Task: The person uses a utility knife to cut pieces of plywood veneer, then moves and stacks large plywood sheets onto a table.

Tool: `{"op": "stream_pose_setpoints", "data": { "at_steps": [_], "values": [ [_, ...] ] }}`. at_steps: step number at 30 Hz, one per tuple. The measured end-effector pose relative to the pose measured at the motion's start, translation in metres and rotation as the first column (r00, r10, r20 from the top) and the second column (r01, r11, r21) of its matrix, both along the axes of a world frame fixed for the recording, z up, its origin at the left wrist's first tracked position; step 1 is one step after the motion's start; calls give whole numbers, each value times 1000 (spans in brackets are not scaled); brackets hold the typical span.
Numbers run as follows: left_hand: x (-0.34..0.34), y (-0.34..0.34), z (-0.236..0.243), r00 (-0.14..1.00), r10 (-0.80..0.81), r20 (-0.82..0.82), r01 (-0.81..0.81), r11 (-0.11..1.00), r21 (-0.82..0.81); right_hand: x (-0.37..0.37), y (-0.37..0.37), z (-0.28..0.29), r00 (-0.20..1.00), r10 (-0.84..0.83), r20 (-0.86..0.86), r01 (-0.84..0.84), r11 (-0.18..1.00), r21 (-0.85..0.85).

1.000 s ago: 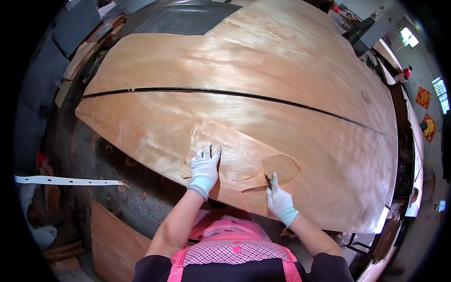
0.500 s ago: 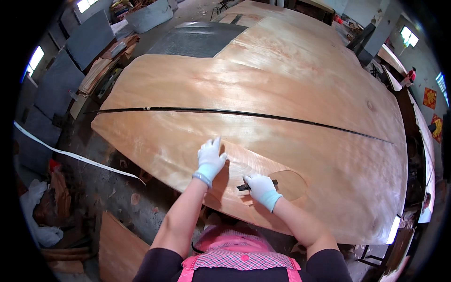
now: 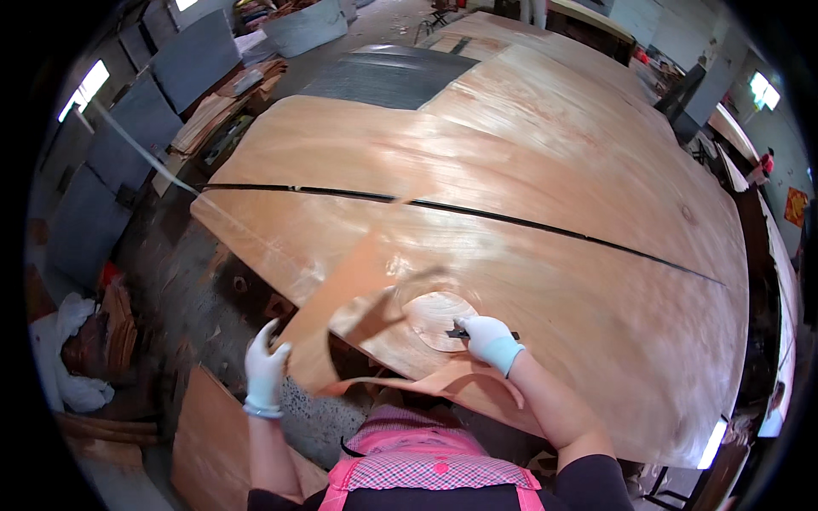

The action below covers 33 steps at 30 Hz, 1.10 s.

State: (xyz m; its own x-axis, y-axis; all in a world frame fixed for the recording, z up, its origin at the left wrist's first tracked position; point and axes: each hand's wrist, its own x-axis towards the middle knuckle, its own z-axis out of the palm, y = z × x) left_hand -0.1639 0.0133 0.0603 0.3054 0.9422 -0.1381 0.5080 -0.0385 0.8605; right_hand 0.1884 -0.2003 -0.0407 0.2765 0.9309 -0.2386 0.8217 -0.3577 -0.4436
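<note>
My left hand (image 3: pixel 267 368), in a white glove with a blue cuff, is raised beyond the near edge of a large wooden board (image 3: pixel 545 281). Its thumb and fingers are apart. Right beside them a thin veneer sheet (image 3: pixel 328 307) stands lifted off the board, with a curved cutout along one side. A narrow curling veneer strip (image 3: pixel 434 381) trails from it toward my right forearm. My right hand (image 3: pixel 492 342), gloved alike, grips a black utility knife (image 3: pixel 457 334) low over the board. The knife's tip is at a pale round patch (image 3: pixel 436 317).
A long thin black strip (image 3: pixel 477 210) crosses the board, and a dark grey sheet (image 3: pixel 383 77) covers its far left part. Veneer stacks (image 3: pixel 213 115) and grey panels (image 3: pixel 111 170) stand at left. A brown panel (image 3: pixel 213 430) leans near my left forearm.
My left hand has moved left off the board, and the veneer sheet beside it has lifted away. My right hand still holds the knife. A white strip at left has swung up.
</note>
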Motion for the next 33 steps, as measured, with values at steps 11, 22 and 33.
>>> {"op": "stream_pose_setpoints", "data": {
  "at_steps": [11,22,33],
  "values": [
    [-227,23,-114,727,528,-438,-372,840,395,-31,10,0,965,70,254,-62,997,-41],
    [-156,20,-146,922,223,-317,-125,945,302,-101,113,243,740,146,-657,467,590,658],
    [-136,22,-118,986,124,109,-139,980,142,-169,145,330,894,172,-414,282,501,818]
  ]
}}
